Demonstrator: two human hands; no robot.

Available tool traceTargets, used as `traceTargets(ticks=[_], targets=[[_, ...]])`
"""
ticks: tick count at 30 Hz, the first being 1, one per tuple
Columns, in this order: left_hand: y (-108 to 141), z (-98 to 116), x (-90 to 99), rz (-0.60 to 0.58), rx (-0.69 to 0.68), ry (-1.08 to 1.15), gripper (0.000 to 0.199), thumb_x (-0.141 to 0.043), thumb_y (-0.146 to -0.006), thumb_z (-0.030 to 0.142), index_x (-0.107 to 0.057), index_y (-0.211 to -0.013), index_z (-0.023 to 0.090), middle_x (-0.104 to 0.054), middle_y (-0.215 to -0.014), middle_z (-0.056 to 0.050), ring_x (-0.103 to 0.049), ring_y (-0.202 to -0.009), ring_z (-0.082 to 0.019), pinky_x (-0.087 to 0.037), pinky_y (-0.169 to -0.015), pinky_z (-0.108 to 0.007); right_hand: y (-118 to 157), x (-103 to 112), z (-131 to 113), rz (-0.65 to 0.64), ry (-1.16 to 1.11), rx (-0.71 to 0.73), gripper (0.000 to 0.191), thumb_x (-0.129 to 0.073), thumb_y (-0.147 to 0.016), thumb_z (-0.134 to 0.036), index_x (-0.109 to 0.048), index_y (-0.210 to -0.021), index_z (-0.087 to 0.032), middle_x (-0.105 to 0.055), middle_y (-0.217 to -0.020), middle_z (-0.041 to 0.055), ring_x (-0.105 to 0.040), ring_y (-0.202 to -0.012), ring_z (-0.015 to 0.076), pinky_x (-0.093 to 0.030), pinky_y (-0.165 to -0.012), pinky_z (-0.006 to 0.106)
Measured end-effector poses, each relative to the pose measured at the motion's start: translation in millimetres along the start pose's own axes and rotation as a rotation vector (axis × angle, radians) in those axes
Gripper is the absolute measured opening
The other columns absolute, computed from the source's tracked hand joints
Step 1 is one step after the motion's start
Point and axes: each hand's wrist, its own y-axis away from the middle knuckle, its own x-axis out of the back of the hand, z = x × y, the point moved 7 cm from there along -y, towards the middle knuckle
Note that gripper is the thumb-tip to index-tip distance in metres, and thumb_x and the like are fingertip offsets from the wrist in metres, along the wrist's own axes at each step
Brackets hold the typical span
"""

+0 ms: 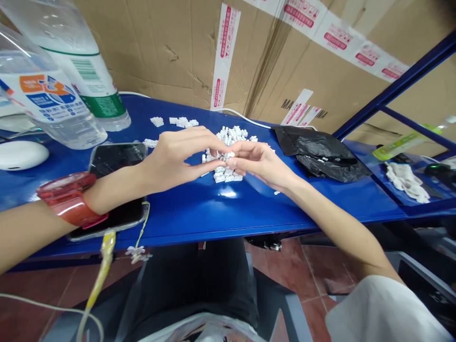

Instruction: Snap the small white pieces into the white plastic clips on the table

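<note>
My left hand [188, 154] and my right hand [258, 161] meet fingertip to fingertip above the blue table [185, 209]. Pinched between them is a small white plastic piece [227, 156], mostly covered by the fingers. Behind and below the fingertips lies a pile of small white plastic pieces [233, 134], with stacked rows of them [228, 176] at its near side. A few more white pieces [183, 122] are grouped to the left, beyond my left hand. On my left wrist sits a red watch [71, 197].
Under my left forearm lies a phone [119, 156] with a yellow-wrapped cable [107, 251]. Two plastic bottles [103, 90] and a white rounded device [23, 155] stand at left. A black plastic bag [320, 147] rests at right. Cardboard boxes [160, 47] wall the back.
</note>
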Motion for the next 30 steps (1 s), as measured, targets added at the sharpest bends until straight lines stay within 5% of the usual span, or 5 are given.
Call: traceTargets(ticks=[9, 13, 17, 24, 30], targets=[[-10.5, -2.6, 5.8, -0.157, -0.076, -0.024, 0.012, -0.065, -0.100, 0.036, -0.075, -0.103, 0.029, -0.079, -0.098, -0.001, -0.072, -0.091, -0.020, -0.056, -0.089, -0.033, 0.5, -4.5, -3.3, -0.041, 0.058, 0.076, 0.039, -0.092, -0.079, -0.051, -0.073, -0.083, -0.017, -0.071, -0.076, 0.0001, -0.059, -0.071, 0.0115, -0.044, -0.066, 0.027], [-10.3, -60.6, 30.4, -0.337, 0.142, -0.322, 0.032, -0.057, -0.098, 0.043, -0.078, -0.107, 0.021, -0.080, -0.104, -0.003, -0.067, -0.088, -0.018, -0.050, -0.084, -0.028, 0.7, 15.6, -8.6, 0.037, 0.370, 0.160, 0.043, -0.088, -0.082, -0.057, -0.071, -0.080, -0.017, -0.069, -0.073, 0.0009, -0.056, -0.068, 0.0122, -0.042, -0.064, 0.029], [5.6, -116.5, 50.1, -0.510, 0.363, -0.537, 0.039, -0.071, -0.091, 0.056, -0.082, -0.093, 0.018, -0.079, -0.089, -0.001, -0.063, -0.078, -0.016, -0.040, -0.069, -0.022, 0.2, 35.6, -7.8, 0.095, 0.680, 0.159, 0.038, -0.080, -0.090, -0.054, -0.072, -0.083, -0.017, -0.070, -0.076, 0.0024, -0.056, -0.069, 0.0126, -0.040, -0.065, 0.030], [18.6, -137.2, 34.5, -0.733, 0.349, -0.415, 0.068, -0.060, -0.091, 0.078, -0.083, -0.111, 0.017, -0.081, -0.105, -0.006, -0.065, -0.087, -0.017, -0.042, -0.076, -0.020, 0.8, 61.1, -15.9, 0.134, 0.881, 0.148, 0.027, -0.076, -0.092, -0.040, -0.076, -0.099, -0.014, -0.074, -0.083, 0.0043, -0.063, -0.074, 0.0140, -0.045, -0.071, 0.031], [8.2, -128.9, 34.1, -0.549, 0.291, -0.449, 0.084, -0.032, -0.095, 0.082, -0.079, -0.099, 0.013, -0.076, -0.095, -0.008, -0.061, -0.081, -0.019, -0.039, -0.077, -0.026, 25.2, 108.6, -16.9, -0.095, 1.102, -0.332, 0.017, -0.081, -0.085, -0.037, -0.077, -0.083, -0.021, -0.076, -0.078, 0.0040, -0.066, -0.070, 0.0187, -0.049, -0.069, 0.037]])
